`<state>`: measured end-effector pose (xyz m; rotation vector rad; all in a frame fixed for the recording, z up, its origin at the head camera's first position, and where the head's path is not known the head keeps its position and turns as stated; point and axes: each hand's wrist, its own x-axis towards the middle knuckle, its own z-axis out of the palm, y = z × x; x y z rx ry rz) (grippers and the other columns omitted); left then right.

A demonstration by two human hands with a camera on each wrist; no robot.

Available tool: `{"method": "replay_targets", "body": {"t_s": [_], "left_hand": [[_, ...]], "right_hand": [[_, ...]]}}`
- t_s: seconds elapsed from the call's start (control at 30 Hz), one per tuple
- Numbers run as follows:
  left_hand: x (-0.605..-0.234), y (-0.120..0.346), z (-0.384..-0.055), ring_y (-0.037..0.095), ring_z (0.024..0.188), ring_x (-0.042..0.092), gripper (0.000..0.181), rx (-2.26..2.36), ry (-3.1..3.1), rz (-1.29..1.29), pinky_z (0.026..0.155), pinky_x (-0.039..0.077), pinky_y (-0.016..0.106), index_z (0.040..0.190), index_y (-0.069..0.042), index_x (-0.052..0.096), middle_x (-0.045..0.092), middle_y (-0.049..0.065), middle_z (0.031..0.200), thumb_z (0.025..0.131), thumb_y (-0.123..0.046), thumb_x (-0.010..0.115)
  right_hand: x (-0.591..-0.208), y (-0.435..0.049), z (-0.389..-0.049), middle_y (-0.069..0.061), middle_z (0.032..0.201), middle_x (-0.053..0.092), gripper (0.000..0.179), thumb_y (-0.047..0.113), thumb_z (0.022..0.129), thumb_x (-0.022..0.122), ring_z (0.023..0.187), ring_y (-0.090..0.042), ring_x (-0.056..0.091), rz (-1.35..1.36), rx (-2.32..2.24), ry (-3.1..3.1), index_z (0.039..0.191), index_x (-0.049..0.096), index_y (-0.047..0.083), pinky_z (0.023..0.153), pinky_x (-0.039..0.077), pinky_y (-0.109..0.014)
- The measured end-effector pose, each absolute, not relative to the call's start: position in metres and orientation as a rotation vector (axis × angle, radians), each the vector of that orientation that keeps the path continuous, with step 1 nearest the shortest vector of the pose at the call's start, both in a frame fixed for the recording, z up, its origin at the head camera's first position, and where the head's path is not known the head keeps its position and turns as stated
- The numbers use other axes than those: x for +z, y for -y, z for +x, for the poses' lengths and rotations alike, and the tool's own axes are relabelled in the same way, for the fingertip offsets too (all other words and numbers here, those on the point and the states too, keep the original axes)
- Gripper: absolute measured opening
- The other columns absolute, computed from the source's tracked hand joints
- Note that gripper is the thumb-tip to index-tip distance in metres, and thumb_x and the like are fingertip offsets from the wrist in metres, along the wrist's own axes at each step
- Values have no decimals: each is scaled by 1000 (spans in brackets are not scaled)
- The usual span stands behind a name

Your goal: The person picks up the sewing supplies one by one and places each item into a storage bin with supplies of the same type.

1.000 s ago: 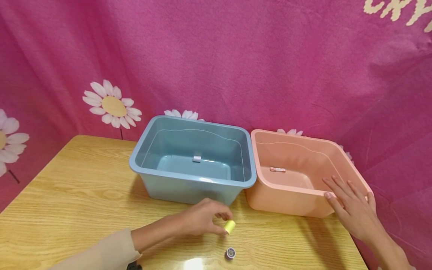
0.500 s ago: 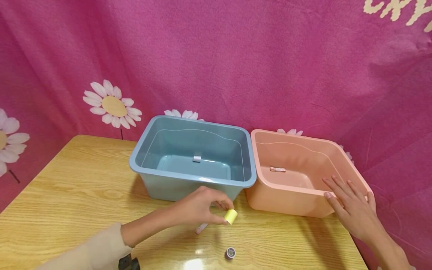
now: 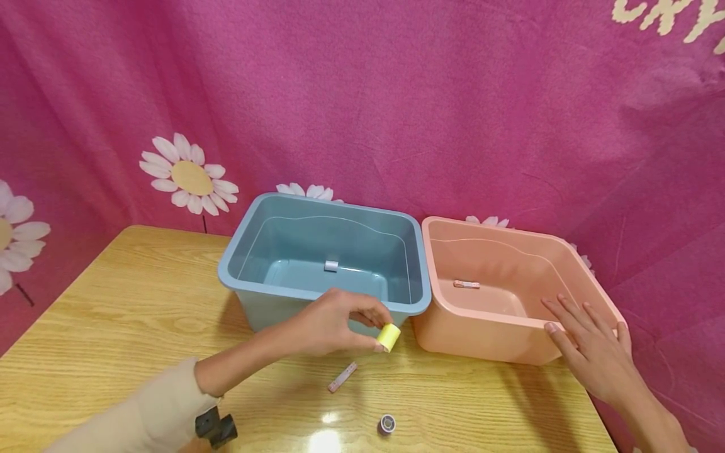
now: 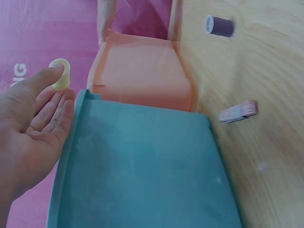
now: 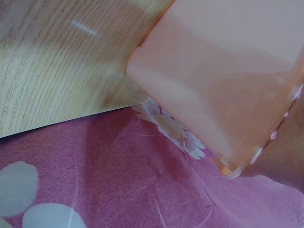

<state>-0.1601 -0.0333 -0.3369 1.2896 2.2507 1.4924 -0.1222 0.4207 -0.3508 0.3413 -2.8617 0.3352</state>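
Observation:
My left hand (image 3: 334, 324) pinches a yellow thread spool (image 3: 389, 338) between thumb and fingertips, in front of the blue bin's (image 3: 323, 296) near wall. In the left wrist view the yellow spool (image 4: 60, 76) shows at the thumb tip. My right hand (image 3: 595, 352) rests on the near right rim of the pink bin (image 3: 487, 336), fingers straight and spread over the edge. On the table below the left hand lie a folded pink-and-white measuring tape (image 3: 342, 377) and a dark purple thread spool (image 3: 387, 425).
Inside the blue bin lies a pale spool (image 3: 331, 266). Another small folded tape (image 3: 466, 284) lies on the pink bin's floor. Both bins stand side by side on the wooden table (image 3: 141, 314), against a magenta flowered cloth (image 3: 362, 113).
My left hand has lifted the yellow spool up from low over the table toward the blue bin's rim. The tape on the table has come into view beneath. My right hand has stayed put.

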Motion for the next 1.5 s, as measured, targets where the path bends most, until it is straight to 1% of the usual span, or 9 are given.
{"method": "replay_targets", "body": {"t_s": [0.2, 0.4, 0.63, 0.67, 0.87, 1.1, 1.3, 1.5], "left_hand": [[-324, 36, -167, 7, 90, 67, 27, 1564, -2195, 1264, 87, 54, 26, 105, -8, 70, 71, -5, 96, 82, -7, 82], [-313, 39, -178, 10, 91, 69, 28, 1614, -2184, 1245, 88, 55, 29, 105, -8, 71, 72, -4, 96, 81, -6, 84], [-309, 43, -193, 11, 90, 68, 27, 1590, -2248, 1209, 89, 54, 29, 102, -7, 69, 71, -2, 94, 80, -5, 84], [-309, 44, -195, 11, 91, 68, 26, 1582, -2255, 1195, 90, 54, 30, 102, -7, 69, 71, -2, 94, 80, -4, 84], [-309, 49, -206, 13, 92, 69, 27, 1578, -2276, 1115, 91, 53, 30, 102, -5, 69, 72, 0, 95, 80, -5, 84], [-312, 56, -217, 17, 94, 69, 26, 1581, -2311, 1022, 89, 54, 28, 103, -4, 69, 72, 4, 98, 81, -4, 83], [-314, 60, -227, 20, 95, 69, 27, 1572, -2347, 981, 87, 54, 28, 103, -1, 68, 72, 7, 99, 80, -1, 83], [-316, 62, -237, 21, 96, 69, 28, 1529, -2399, 951, 88, 54, 28, 103, -3, 68, 71, 8, 101, 80, -1, 83]], "right_hand": [[-352, -421, -122, -11, 162, 24, 51, 30, 107, 44, 143, -53, 17, 341, 338, 2863, 157, 34, 27, 102, -17, -75], [-352, -421, -122, -11, 162, 25, 51, 30, 107, 45, 143, -53, 17, 343, 337, 2858, 157, 35, 27, 102, -17, -75], [-351, -422, -122, -12, 162, 25, 51, 30, 107, 44, 142, -53, 17, 348, 337, 2862, 157, 34, 27, 102, -16, -75], [-351, -422, -122, -12, 162, 24, 51, 30, 107, 44, 142, -54, 17, 349, 338, 2863, 157, 34, 27, 102, -16, -75], [-351, -423, -122, -13, 162, 24, 51, 30, 107, 43, 142, -54, 16, 357, 335, 2865, 157, 33, 26, 101, -16, -76], [-351, -422, -122, -12, 162, 24, 53, 29, 107, 43, 142, -55, 15, 349, 323, 2864, 158, 30, 26, 102, -10, -78], [-351, -421, -122, -13, 163, 23, 54, 30, 108, 41, 144, -54, 12, 324, 316, 2883, 160, 26, 25, 102, -11, -77], [-349, -418, -124, -16, 162, 23, 54, 31, 108, 41, 142, -56, 14, 320, 295, 2884, 159, 27, 26, 99, -3, -79]]}}
